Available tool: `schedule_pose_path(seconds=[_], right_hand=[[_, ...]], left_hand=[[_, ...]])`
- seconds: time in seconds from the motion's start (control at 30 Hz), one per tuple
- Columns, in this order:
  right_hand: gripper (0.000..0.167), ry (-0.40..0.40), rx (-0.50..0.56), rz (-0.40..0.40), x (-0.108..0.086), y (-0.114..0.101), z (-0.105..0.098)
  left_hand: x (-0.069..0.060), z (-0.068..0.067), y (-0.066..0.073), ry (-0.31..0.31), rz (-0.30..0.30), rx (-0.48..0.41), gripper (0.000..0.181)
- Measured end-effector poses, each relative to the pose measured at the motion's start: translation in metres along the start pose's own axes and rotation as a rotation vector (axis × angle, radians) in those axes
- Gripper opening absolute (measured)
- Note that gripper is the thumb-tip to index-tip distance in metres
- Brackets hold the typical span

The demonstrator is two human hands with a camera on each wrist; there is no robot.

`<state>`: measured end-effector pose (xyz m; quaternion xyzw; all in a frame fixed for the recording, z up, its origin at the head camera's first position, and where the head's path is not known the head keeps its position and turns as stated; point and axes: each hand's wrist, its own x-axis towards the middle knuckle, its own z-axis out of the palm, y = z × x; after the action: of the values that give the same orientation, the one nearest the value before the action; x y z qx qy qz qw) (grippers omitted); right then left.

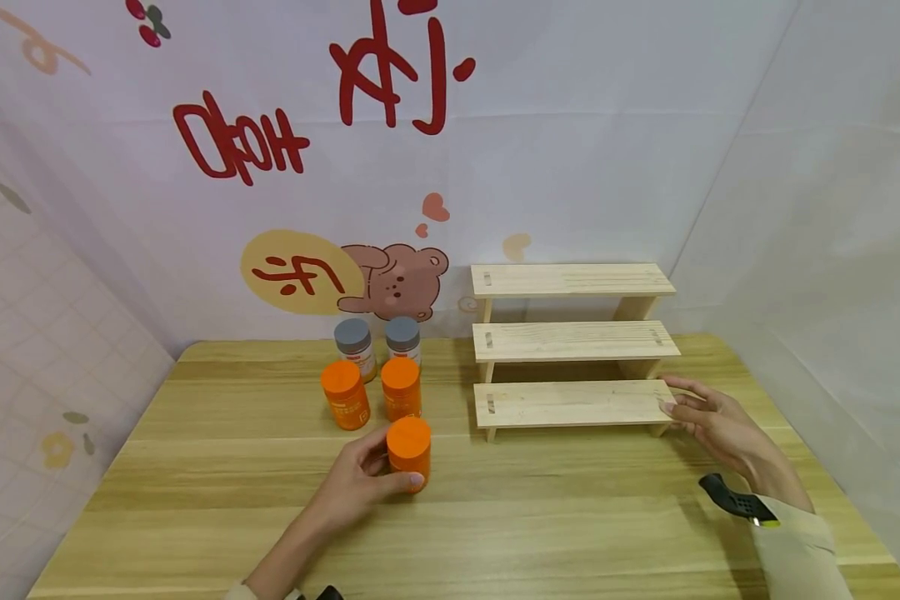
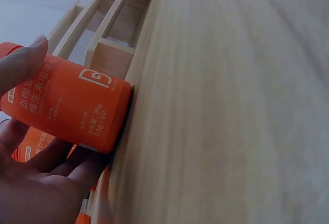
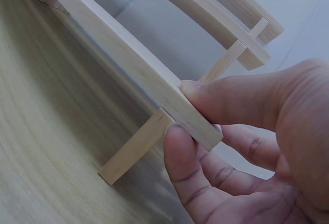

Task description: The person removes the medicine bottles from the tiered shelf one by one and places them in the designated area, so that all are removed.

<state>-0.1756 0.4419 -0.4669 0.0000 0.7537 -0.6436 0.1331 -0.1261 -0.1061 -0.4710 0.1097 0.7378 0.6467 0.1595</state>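
Observation:
An orange bottle (image 1: pixel 409 454) with an orange lid is gripped in my left hand (image 1: pixel 356 483), thumb on its near side and fingers behind. In the left wrist view the bottle (image 2: pixel 72 98) shows white print, its base at or very near the table. My right hand (image 1: pixel 708 421) pinches the right end of the lowest board on a three-tier wooden shelf (image 1: pixel 570 404). The right wrist view has the thumb on top of the board (image 3: pixel 149 77) and a fingertip beneath it. Two more orange bottles (image 1: pixel 347 396) (image 1: pixel 401 390) stand just behind the held one.
Two grey-lidded bottles (image 1: pixel 356 346) (image 1: pixel 403 337) stand behind the orange ones. The wooden table (image 1: pixel 540 517) reaches back to a white printed cloth (image 1: pixel 570 167), and more cloth hangs at both sides.

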Motion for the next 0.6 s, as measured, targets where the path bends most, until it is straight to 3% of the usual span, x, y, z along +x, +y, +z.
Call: schedule_pose_path(seconds=[0.3,0.5,0.6], right_hand=[[0.057,0.0,-0.014,0.008,-0.005,0.0,0.002],[0.064,-0.006,-0.025,0.016,0.001,-0.001,0.006],[0.066,0.022,-0.101,0.025,0.0,-0.004,0.004]], left_hand=[[-0.004,-0.006,-0.006,-0.02,-0.006,0.027,0.065],[-0.007,-0.011,-0.006,0.014,-0.015,0.037,0.068],[-0.007,-0.014,-0.006,-0.003,-0.017,0.044,0.073]])
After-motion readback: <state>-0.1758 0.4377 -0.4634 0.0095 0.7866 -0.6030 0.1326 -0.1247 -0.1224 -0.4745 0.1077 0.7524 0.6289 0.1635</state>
